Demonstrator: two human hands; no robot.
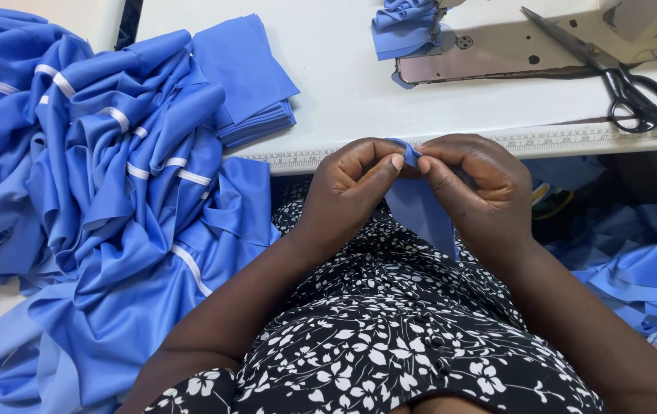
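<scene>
Sitting at a white sewing table [344, 84], a person pinches a small blue fabric piece [420, 207] at the table's front edge. The left hand [351, 188] and right hand [474, 184] are both closed tight on its top corner. Black scissors [619, 77] lie by the sewing machine [543, 38]. A big pile of blue cloth [114, 192] sits on the left. The machine's top is cut off. The fingers hide the corner.
</scene>
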